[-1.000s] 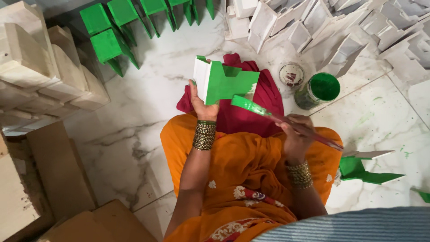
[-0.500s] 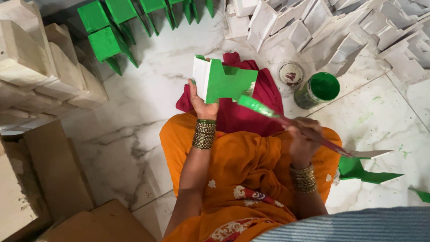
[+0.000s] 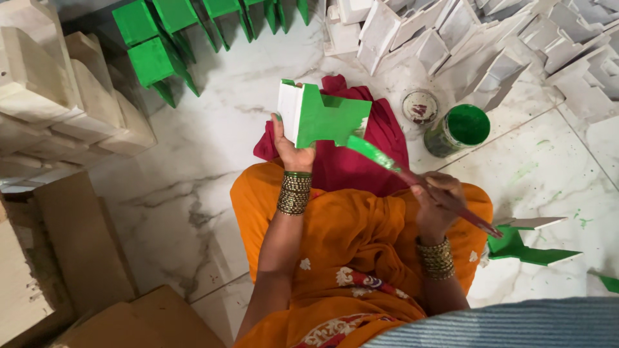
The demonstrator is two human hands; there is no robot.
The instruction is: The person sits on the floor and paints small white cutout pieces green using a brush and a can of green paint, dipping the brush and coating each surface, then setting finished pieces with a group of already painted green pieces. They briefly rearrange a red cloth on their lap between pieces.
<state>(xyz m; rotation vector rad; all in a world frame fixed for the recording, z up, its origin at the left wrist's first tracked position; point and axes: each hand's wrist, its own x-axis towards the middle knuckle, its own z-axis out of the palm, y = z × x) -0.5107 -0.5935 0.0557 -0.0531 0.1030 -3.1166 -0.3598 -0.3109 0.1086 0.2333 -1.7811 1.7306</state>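
Block: you hold a notched wooden block [image 3: 322, 117] up over your lap, above the red cloth. Broad face painted flat green, stepped cut-outs on the lower edge; the narrow left side is bare white.
Left hand: your left hand [image 3: 293, 147] grips the block from below, thumb on the white side, fingers clenched around the bottom. Green paint on a fingertip.
Brush: a long paintbrush [image 3: 412, 180], bristle end thick with green, dark reddish handle. Its tip touches the block's lower right corner.
Right hand: your right hand [image 3: 438, 203] is closed around the brush handle mid-length, fingers curled tight.
Cloth: a red cloth [image 3: 361, 161], soft and creased, lies over your orange-draped knees.
Paint tin: a round tin [image 3: 459, 129] of glossy green paint stands on the floor right of the cloth; its round lid [image 3: 420, 106] lies just beside it.
Painted blocks: green blocks [image 3: 158, 48] stand in a row at top left; another green piece [image 3: 525, 248] lies by your right knee.
Bare blocks: white blocks [image 3: 490, 45] are piled at top right.
Floor: polished white marble tiles [image 3: 193, 180], grey veins, green flecks on the right.
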